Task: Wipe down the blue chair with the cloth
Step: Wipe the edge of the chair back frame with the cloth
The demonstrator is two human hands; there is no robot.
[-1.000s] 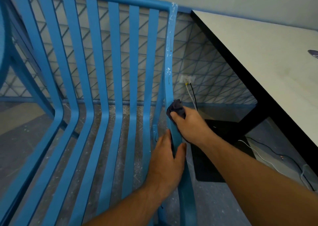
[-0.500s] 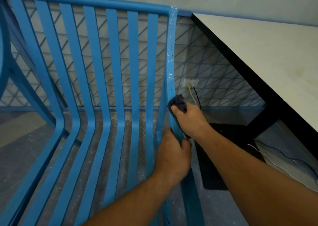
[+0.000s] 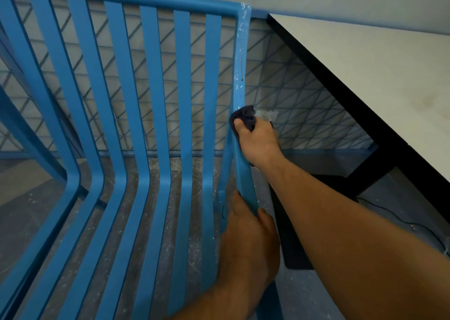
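Head view, only one given. Blue chair [image 3: 151, 115] fills left and centre of frame, cut off at left and bottom edges; its legs mostly out of sight. Right hand [image 3: 259, 142], centre-right, is clenched round a dark cloth [image 3: 244, 116], pressing it vs. the chair's right side rail about halfway up; most of the cloth is hidden under the fingers, only a crumpled purple-grey wad shows above the thumb. Left hand [image 3: 248, 244], lower centre, grips the same rail further down, fingers wrapped behind it and out of sight. Both forearms run off the bottom and right edges.

Chair is flat painted slats, smooth, bending from back to seat, w/ a rounded top bar. Right rail has white flecks and scratches near the top corner.

White table [image 3: 379, 83] w/ black edge sits upper right, cut off at right edge. Wall behind has a diamond-line pattern w/ a pale socket [image 3: 269, 115] partly behind the right hand. Floor [image 3: 158, 173] is grey, scuffed, speckled white. Thin cables [image 3: 399, 220] lie lower right.
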